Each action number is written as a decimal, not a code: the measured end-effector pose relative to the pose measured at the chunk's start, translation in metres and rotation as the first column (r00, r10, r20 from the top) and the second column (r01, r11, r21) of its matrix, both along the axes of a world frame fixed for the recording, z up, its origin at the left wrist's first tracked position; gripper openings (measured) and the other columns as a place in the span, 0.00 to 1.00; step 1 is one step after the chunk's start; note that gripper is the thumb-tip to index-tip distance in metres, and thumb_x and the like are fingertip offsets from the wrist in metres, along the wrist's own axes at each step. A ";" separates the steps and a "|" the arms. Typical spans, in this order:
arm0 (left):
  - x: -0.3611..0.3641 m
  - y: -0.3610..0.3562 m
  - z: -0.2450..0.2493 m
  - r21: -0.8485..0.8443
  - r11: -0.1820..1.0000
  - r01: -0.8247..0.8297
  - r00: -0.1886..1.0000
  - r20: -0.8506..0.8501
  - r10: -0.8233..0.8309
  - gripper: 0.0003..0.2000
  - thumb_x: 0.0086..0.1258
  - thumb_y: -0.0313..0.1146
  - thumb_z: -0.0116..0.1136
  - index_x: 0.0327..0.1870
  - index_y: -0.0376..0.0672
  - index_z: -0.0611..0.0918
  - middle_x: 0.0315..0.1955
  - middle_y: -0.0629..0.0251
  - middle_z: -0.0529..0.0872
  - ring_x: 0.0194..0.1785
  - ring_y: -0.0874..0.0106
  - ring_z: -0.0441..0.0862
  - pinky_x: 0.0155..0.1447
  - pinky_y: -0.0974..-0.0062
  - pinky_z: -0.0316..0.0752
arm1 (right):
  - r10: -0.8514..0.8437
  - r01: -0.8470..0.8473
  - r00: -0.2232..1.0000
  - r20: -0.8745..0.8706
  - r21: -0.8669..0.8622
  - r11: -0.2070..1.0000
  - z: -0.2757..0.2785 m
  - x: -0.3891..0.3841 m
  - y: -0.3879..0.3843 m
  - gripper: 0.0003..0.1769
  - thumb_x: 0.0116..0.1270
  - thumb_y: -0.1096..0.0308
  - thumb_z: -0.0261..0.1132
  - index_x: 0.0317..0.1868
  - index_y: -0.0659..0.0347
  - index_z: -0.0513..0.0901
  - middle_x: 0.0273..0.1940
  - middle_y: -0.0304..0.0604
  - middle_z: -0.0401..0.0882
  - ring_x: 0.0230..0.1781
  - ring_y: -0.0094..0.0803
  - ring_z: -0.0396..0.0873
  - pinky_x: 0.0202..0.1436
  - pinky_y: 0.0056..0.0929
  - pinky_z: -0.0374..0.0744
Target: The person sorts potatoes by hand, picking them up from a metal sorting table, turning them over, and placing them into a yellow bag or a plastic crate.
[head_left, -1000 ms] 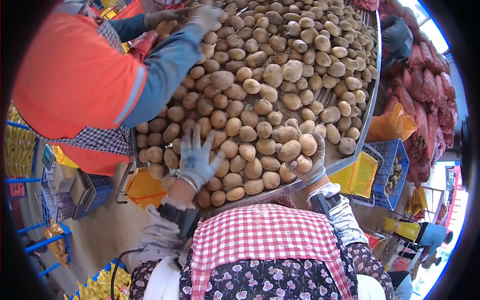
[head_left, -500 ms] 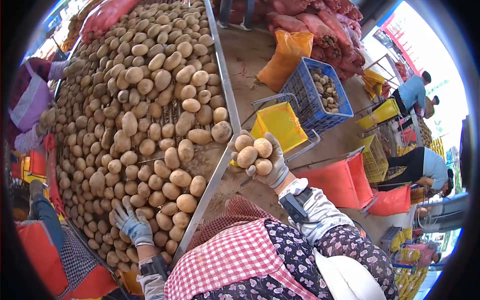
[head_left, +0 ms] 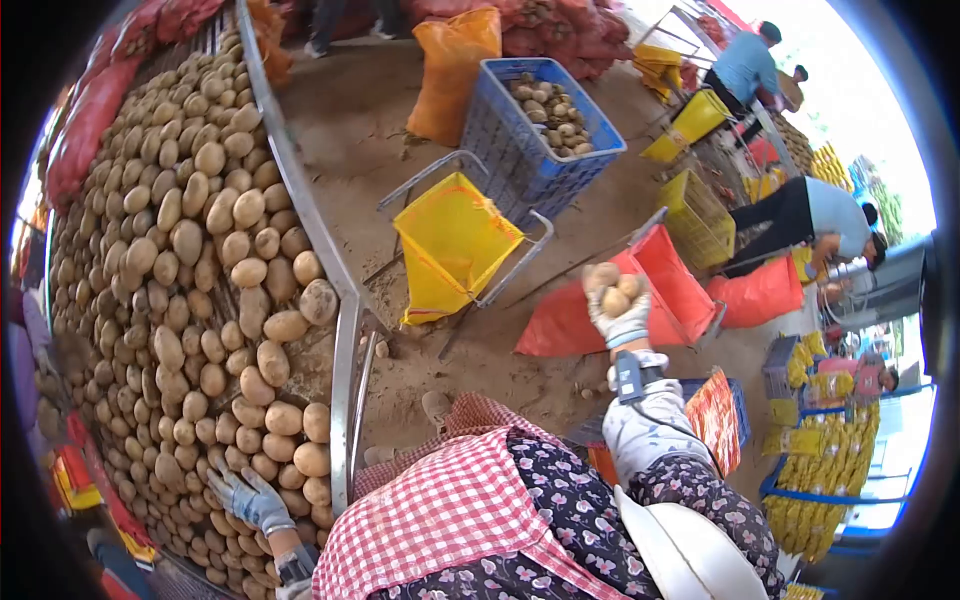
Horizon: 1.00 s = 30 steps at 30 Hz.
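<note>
My right hand (head_left: 620,312), in a grey glove, holds up a few potatoes (head_left: 612,288) out to my right, over the mouth of a red mesh sack (head_left: 672,285) on a metal frame. My left hand (head_left: 248,498), gloved too, rests with spread fingers on the potatoes at the near end of the sorting table (head_left: 342,330). The table carries a thick bed of brown potatoes (head_left: 185,240).
A yellow sack on a frame (head_left: 450,245) stands beside the table. Behind it are a blue crate of potatoes (head_left: 540,125) and an orange sack (head_left: 452,70). Other people (head_left: 800,215) bend over yellow crates at the right. Red filled sacks are stacked at the top.
My view has swung right, away from the table. My right hand has carried its potatoes from the table's edge out over the red sack. My left hand stays on the potatoes.
</note>
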<state>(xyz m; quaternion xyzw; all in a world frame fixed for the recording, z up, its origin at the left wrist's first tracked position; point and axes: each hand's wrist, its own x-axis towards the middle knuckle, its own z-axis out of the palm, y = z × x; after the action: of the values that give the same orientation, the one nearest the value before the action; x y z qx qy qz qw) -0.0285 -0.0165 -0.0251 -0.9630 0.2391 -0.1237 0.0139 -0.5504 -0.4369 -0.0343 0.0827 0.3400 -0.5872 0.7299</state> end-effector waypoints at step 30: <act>-0.042 0.105 0.059 -0.563 0.822 0.083 0.906 -0.301 -0.297 0.17 0.65 0.40 0.59 0.52 0.42 0.83 0.56 0.56 0.81 0.62 0.53 0.75 0.65 0.59 0.67 | -0.522 -0.663 0.109 -0.846 0.330 -0.672 0.087 0.410 0.217 0.16 0.68 0.55 0.61 0.49 0.52 0.84 0.34 0.49 0.85 0.36 0.46 0.84 0.40 0.40 0.81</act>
<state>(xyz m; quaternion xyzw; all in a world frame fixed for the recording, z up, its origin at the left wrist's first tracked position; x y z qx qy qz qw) -0.0704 0.0889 0.0342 -0.9037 0.2895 0.0001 -0.3153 -0.1404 -0.2201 0.0524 -0.9523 -0.0773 0.0666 0.2877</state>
